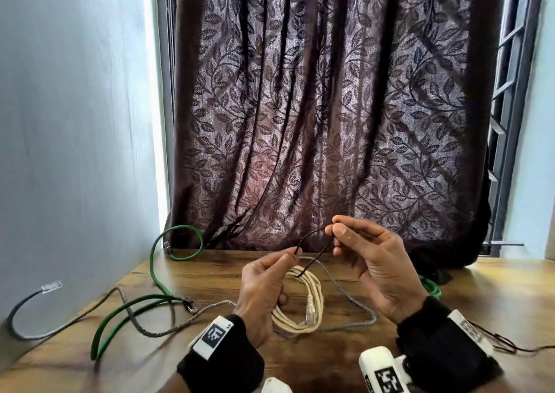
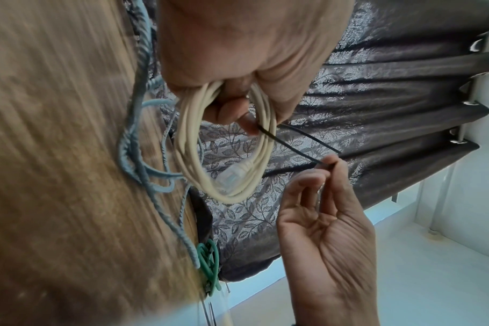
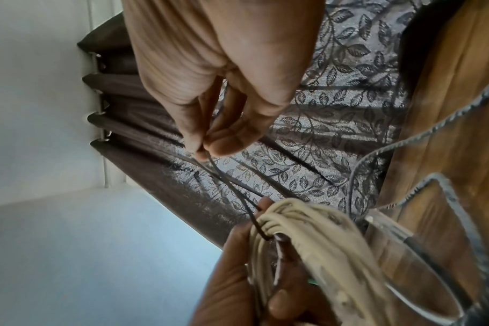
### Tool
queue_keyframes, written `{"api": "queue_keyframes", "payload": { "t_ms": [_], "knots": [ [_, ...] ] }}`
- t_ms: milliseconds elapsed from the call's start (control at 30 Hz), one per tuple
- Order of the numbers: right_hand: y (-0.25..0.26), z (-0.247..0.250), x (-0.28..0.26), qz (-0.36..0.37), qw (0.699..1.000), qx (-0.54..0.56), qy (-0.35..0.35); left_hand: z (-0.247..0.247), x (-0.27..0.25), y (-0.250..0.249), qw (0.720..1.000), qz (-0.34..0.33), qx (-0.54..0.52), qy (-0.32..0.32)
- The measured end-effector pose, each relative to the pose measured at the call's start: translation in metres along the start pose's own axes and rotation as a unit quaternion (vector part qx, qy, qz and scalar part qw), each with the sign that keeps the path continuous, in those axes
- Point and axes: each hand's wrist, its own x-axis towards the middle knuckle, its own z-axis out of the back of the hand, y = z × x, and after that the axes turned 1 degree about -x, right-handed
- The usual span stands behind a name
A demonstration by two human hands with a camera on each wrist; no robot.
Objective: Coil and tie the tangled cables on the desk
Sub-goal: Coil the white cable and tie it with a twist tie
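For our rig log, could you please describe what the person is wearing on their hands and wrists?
Both hands are bare. The left hand and right hand each end in a black wrist sleeve carrying a white tag printed with a black square code marker. A white camera housing with another marker sits beside the right wrist.

A home room is suggested by the leaf-patterned curtain [image 1: 330, 107] hung behind a wooden desk [image 1: 495, 296], centre frame.
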Motion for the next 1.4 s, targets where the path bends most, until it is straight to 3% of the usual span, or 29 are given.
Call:
{"api": "queue_keyframes", "payload": {
  "t_ms": [133,267,833,1400],
  "knots": [
    [-0.0040,0.0034,0.0023,0.073,0.991,-0.101,-0.044,0.0048,0.0059,-0.0040,0.999,-0.042,0.010,-0.015],
    [-0.0063,0.0033,0.0019,0.095,0.982,-0.157,-0.049,0.0082,0.0101,-0.0039,0.996,-0.074,0.025,-0.033],
    [-0.0061,0.0014,-0.0009,0.076,0.976,-0.201,-0.030,0.0087,0.0057,-0.0058,0.994,-0.091,0.047,-0.021],
    [-0.0080,0.0029,-0.0011,0.066,0.975,-0.212,-0.025,0.0076,0.0063,-0.0049,0.992,-0.091,0.069,-0.053]
  ]
}}
